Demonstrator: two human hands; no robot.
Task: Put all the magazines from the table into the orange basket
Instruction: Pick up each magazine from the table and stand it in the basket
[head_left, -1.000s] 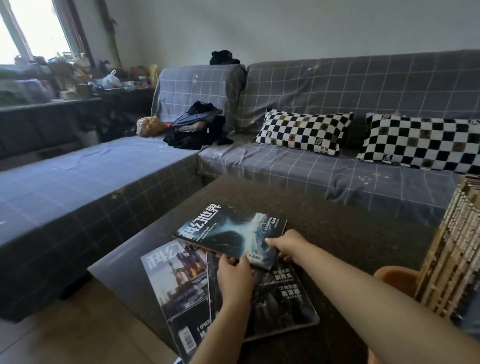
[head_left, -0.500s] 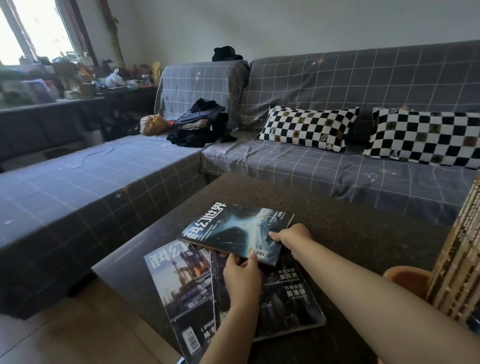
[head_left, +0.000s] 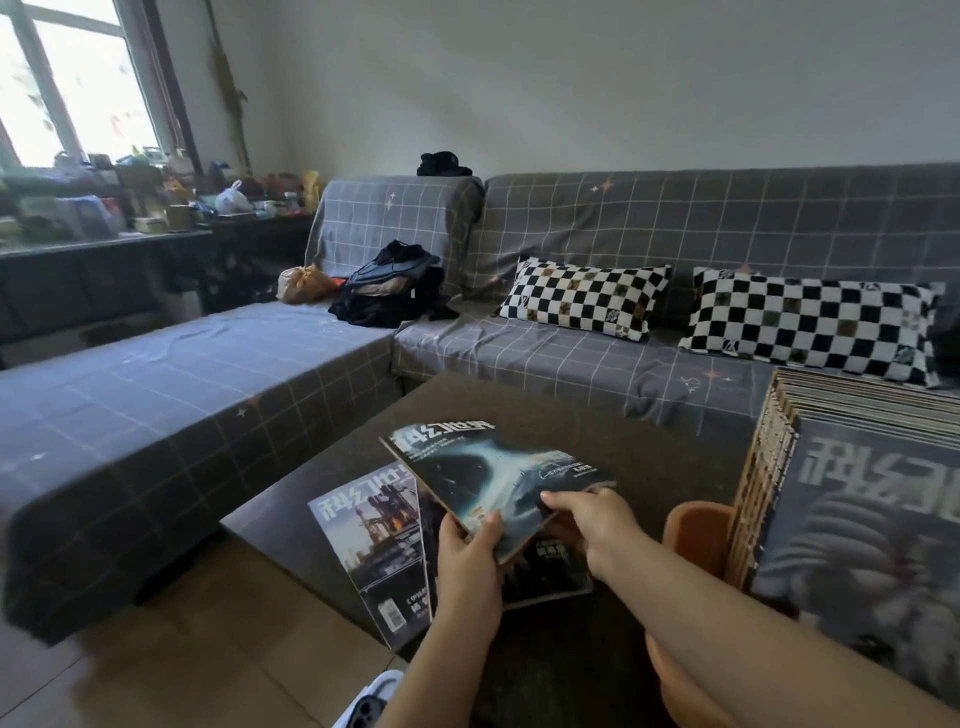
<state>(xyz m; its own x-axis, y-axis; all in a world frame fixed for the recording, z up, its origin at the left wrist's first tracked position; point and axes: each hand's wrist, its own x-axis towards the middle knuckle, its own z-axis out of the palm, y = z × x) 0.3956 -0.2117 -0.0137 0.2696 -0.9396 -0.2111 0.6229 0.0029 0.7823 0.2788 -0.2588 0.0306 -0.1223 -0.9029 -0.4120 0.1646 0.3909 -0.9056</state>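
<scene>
In the head view, the left hand (head_left: 470, 558) grips the near edge of a dark magazine with a blue-white swirl on its cover (head_left: 493, 475), the thumb on top and the fingers under it. The right hand (head_left: 592, 525) pinches the same magazine at its near right corner, with the fingertips on the cover. This magazine is lifted and tilted, its far end raised above the dark speckled table (head_left: 649, 447). Two more magazines lie flat on the table under it: one with a pale cover showing an orange glow (head_left: 374, 545), at the left and reaching the table edge, and one dark cover with white text (head_left: 545, 571), mostly hidden by the hands. The orange basket (head_left: 696, 535) stands at the right, just beside the right forearm, and it already holds a tight row of upright magazines (head_left: 769, 467), with a large grey cover (head_left: 872, 545) facing the camera. I judge that the step in hand is to carry the lifted magazine over to the basket. The risk I see is that the basket looks quite full, so the thin magazine may bend or catch on the spines when it is pushed in. Also both hands hold only the near edge, so the far end may droop and slip. The pale magazine at the table edge could be knocked to the tiled floor (head_left: 208, 649) by the forearm.
</scene>
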